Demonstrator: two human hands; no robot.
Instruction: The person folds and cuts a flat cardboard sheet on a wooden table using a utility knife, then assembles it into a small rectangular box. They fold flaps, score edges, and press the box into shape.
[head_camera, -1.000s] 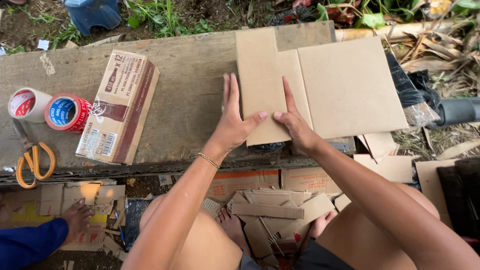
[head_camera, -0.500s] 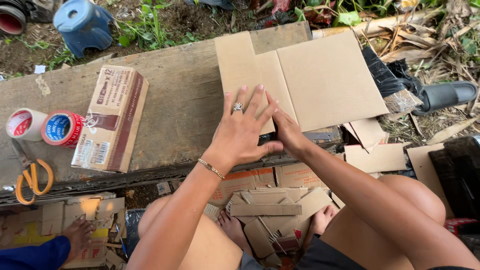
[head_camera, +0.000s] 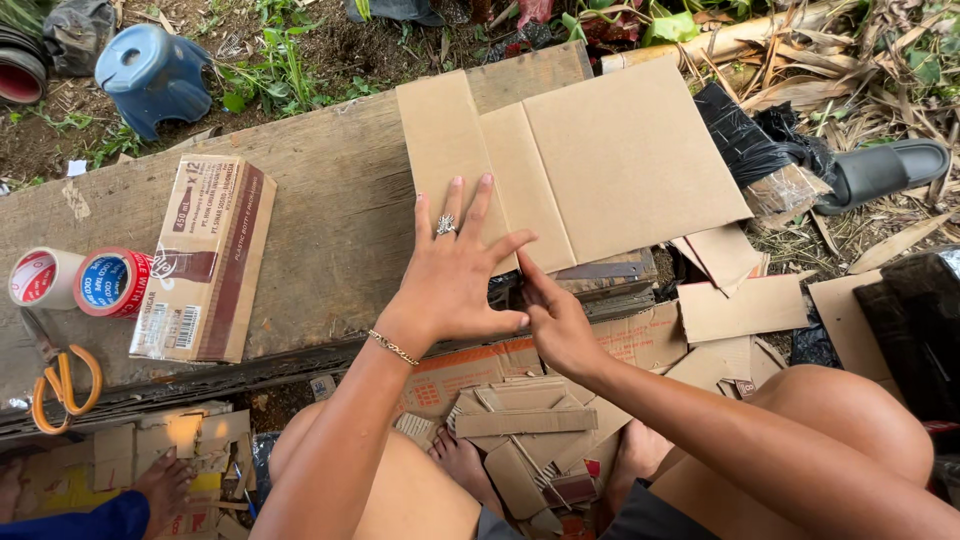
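I see the flat cardboard sheet (head_camera: 590, 165) lying on the wooden plank (head_camera: 330, 210), its near edge hanging over the plank's front. My left hand (head_camera: 455, 275) presses flat on the sheet's near-left panel, fingers spread apart, a ring on 1 of them. My right hand (head_camera: 555, 320) sits just under the left thumb at the sheet's near edge; I cannot tell whether its fingers pinch the cardboard. Well left of my fingers lie a folded printed carton (head_camera: 205, 258), 2 tape rolls (head_camera: 80, 280) and orange-handled scissors (head_camera: 62, 385). Below them, cardboard scraps (head_camera: 520, 430) cover the ground.
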